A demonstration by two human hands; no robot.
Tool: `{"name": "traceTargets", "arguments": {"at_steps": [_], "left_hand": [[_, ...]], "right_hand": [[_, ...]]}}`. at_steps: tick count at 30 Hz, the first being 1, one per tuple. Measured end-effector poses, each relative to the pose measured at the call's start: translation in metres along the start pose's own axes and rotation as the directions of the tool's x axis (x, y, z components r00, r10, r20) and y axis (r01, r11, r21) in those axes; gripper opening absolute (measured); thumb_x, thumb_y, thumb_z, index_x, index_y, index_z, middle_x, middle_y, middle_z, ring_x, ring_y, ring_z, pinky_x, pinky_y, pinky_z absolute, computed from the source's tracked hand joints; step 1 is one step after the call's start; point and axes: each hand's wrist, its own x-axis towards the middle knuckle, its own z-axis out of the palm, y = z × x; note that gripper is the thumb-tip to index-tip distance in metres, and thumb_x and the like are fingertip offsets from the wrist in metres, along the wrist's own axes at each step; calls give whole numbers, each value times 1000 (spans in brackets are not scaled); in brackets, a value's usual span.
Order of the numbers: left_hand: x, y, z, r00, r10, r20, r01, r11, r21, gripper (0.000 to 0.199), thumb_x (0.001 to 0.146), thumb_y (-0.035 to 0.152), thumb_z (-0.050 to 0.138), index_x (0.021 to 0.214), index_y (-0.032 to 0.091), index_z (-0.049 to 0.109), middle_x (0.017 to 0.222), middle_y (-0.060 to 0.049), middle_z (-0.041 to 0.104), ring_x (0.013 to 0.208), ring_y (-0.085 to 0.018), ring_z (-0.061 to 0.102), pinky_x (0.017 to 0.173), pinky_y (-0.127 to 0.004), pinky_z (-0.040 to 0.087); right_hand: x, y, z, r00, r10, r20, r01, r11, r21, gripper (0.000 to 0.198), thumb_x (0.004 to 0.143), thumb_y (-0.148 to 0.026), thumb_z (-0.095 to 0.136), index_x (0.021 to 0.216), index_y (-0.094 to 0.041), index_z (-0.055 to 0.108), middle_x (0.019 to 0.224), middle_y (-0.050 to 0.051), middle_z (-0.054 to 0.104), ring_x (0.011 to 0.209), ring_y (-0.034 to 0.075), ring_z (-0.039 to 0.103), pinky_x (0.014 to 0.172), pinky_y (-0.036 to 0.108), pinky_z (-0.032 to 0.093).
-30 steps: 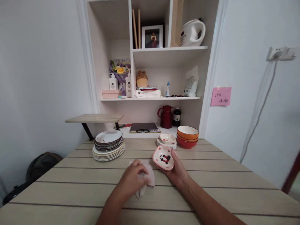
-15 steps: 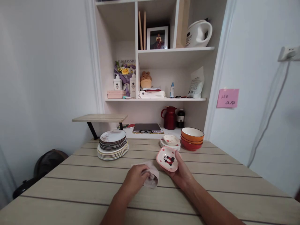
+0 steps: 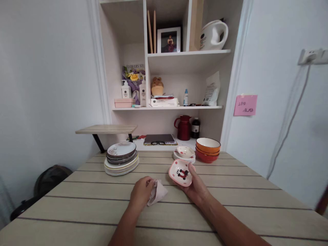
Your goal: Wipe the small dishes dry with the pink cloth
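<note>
My right hand (image 3: 196, 186) grips a small square dish (image 3: 180, 173), thumb over its rim and fingers underneath. The dish is white inside with a pink rim, pink dots and a red and black figure, and it is tilted toward me. A pale pinkish cloth (image 3: 158, 193) is bunched in my left hand (image 3: 140, 194), its free part hanging out to the right, apart from the dish. Just beyond the dish, another small dish (image 3: 186, 152) rests on a stack of white plates (image 3: 184, 160).
Stacked plates (image 3: 121, 160) stand at the left of the wooden table (image 3: 102, 205), near a small raised shelf (image 3: 106, 129). Orange and red bowls (image 3: 208, 150) are stacked at the right. Behind are a laptop (image 3: 159, 138) with glasses on it and a red jug (image 3: 183, 128).
My left hand has drawn away to the left with the cloth, widening the gap to the dish. My right hand still holds the dish, and the whole view has shifted slightly.
</note>
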Motion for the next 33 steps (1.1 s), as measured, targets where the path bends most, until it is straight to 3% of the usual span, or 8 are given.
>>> {"name": "traceTargets", "arguments": {"at_steps": [5, 10, 15, 19, 23, 27, 29, 33], "left_hand": [[-9, 13, -5, 998, -10, -59, 20, 984, 178, 19, 83, 26, 53, 93, 19, 67, 98, -6, 65, 83, -18, 61, 72, -26, 39], [-14, 20, -9, 984, 13, -179, 63, 910, 410, 43, 79, 22, 61, 122, 19, 58, 137, -16, 45, 119, -31, 47, 93, -41, 36], [-9, 11, -5, 995, 55, -84, -17, 919, 394, 10, 82, 20, 55, 78, 17, 63, 117, -13, 58, 110, -30, 53, 88, -42, 40], [-10, 13, -1, 970, 242, -4, -229, 922, 312, 15, 85, 11, 45, 81, 20, 56, 90, -2, 61, 85, -15, 58, 77, -25, 43], [-18, 30, 0, 924, 380, 34, -371, 873, 316, 16, 90, 13, 41, 86, 21, 55, 92, -2, 61, 83, -16, 57, 76, -27, 43], [-30, 48, 5, 770, 621, 147, -604, 635, 481, 21, 90, 9, 44, 101, 21, 57, 113, -7, 60, 104, -22, 54, 92, -36, 39], [-35, 53, 10, 726, 629, 277, -672, 564, 480, 17, 90, 11, 47, 100, 22, 57, 108, -5, 61, 100, -21, 55, 89, -35, 39], [-38, 54, 12, 807, 450, 382, -580, 728, 366, 9, 83, 19, 63, 87, 22, 56, 97, 0, 60, 92, -18, 54, 80, -29, 39]], "right_hand": [[1, 1, -2, 1000, -11, 15, 11, 1000, -13, 45, 86, -39, 65, 127, -23, 55, 102, 8, 76, 88, 26, 72, 72, 46, 61], [3, 1, -4, 1000, -16, 23, 17, 1000, -19, 48, 84, -39, 68, 128, -25, 54, 104, 8, 75, 89, 28, 71, 72, 48, 61], [3, 2, -4, 1000, -12, 23, 13, 1000, -20, 47, 82, -40, 70, 125, -26, 55, 101, 6, 75, 87, 28, 72, 71, 48, 61], [1, 1, -2, 999, -10, 31, 10, 1000, -16, 46, 83, -40, 69, 125, -25, 55, 102, 7, 75, 88, 28, 71, 71, 48, 60], [-1, 1, 0, 999, -4, 43, 5, 1000, -24, 45, 85, -39, 67, 126, -24, 55, 102, 8, 75, 88, 27, 71, 73, 47, 60], [-2, 0, 3, 999, -3, 35, 4, 1000, -29, 42, 86, -39, 65, 124, -22, 56, 98, 8, 75, 84, 25, 71, 71, 45, 60], [-4, 0, 4, 999, -11, 40, 11, 1000, -17, 40, 86, -38, 65, 122, -23, 57, 96, 7, 76, 84, 25, 71, 72, 45, 59], [-5, 0, 6, 1000, -9, 27, 9, 1000, -3, 35, 85, -37, 66, 116, -22, 60, 90, 6, 76, 79, 23, 71, 71, 43, 59]]}}
